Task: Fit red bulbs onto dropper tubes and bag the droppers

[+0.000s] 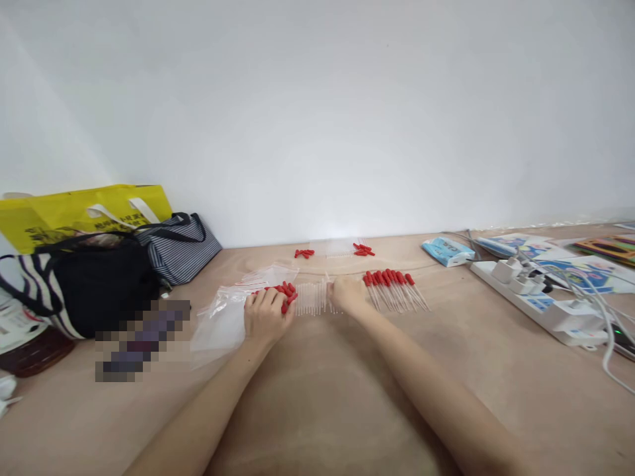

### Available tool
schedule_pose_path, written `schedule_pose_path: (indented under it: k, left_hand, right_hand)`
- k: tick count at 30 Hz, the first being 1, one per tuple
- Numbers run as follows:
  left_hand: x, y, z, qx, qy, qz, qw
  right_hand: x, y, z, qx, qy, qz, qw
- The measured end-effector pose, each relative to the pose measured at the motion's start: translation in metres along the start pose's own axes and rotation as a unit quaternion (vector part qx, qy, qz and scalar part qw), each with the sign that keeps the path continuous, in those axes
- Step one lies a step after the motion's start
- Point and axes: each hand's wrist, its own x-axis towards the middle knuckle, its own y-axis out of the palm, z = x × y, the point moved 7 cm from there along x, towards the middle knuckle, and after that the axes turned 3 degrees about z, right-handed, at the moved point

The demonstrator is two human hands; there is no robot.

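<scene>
on the bench [307, 403] by clear bags [215, 334], red caps [288, 291] are half-covered by left fingers [268, 297], white sticks [310, 299] by right fingers [337, 289]; pinching can't be told.

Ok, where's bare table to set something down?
Bare table lies between left forearm and right forearm, and between right forearm and power strip. Crowded: left hand, among red pieces and clear bags; right hand, at white sticks.

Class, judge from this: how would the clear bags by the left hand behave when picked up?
The clear bags would probably sag and crumple, since they look thin and see-through. They are likely light for their size, lying nearly flat on the table. Their shine suggests they may slip.
</scene>
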Motion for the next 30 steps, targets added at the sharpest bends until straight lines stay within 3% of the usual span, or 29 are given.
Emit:
schedule_pose_path:
  k: [3, 6, 9, 12, 20, 30]
  left_hand:
    - [-0.003, -0.003, -0.017, -0.113, -0.006, 0.004, 0.994]
    - [-0.010, 0.009, -0.037, -0.223, -0.005, 0.080, 0.972]
    - [-0.017, 0.022, -0.050, -0.271, 0.004, 0.154, 0.950]
    - [-0.020, 0.025, -0.052, -0.278, 0.012, 0.164, 0.947]
    - [-0.021, 0.025, -0.074, -0.270, 0.131, 0.157, 0.941]
    - [-0.017, 0.024, -0.073, -0.306, 0.104, 0.150, 0.934]
  right_hand:
    - [-0.010, -0.013, -0.026, 0.024, -0.029, -0.041, 0.998]
    - [-0.024, -0.012, -0.052, 0.049, -0.080, -0.072, 0.993]
    - [-0.047, -0.008, -0.059, 0.108, -0.230, -0.146, 0.956]
    - [-0.066, 0.006, -0.061, 0.073, -0.307, -0.154, 0.936]
    - [-0.081, 0.008, -0.055, 0.045, -0.334, -0.173, 0.926]
    - [-0.087, 0.004, -0.048, 0.073, -0.358, -0.181, 0.913]
